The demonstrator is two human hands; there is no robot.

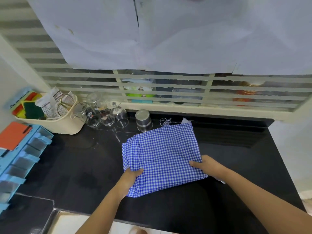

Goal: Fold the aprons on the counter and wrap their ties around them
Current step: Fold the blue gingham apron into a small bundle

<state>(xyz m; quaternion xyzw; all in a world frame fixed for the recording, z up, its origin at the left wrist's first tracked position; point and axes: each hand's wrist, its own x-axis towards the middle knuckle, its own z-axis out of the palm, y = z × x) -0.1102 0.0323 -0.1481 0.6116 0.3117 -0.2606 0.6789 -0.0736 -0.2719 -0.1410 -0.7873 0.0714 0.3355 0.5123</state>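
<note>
— Head view: where's the apron (163, 152)?
— Part-folded on the black counter (81, 166). The left hand (131, 176) and right hand (202, 164) each pinch a near corner, thumb on top, fingers tucked beneath.
— What could go wrong?
— Likely the loose layers slide apart if lifted unevenly. The tie (166, 122) at the far edge might also snag the steel cup (143, 120) beside it.
</note>
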